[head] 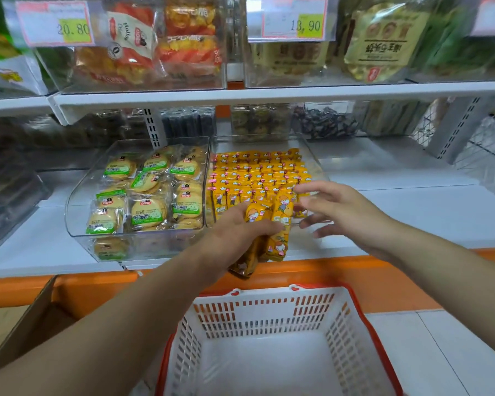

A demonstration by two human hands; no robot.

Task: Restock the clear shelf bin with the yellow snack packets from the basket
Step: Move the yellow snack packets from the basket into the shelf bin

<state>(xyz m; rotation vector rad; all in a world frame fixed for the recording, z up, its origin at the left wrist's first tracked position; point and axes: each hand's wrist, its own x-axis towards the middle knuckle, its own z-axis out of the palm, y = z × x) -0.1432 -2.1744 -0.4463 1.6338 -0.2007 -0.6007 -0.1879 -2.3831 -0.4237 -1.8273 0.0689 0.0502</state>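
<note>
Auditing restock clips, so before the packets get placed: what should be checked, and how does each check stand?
1. Left hand grips the yellow packets: ok.
2. Right hand free, fingers spread: ok.
3. Packets held at the clear bin, not the biscuit bin: ok.
4. Room at that bin's front: cannot tell, hands cover it.
5. Basket holds no packets: ok, none visible.

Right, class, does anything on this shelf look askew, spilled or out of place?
Only mildly: the green-labelled biscuit packs lie jumbled at mixed angles, while the yellow snack packets beside them stand in tidy rows. Nothing looks spilled or damaged.
</note>
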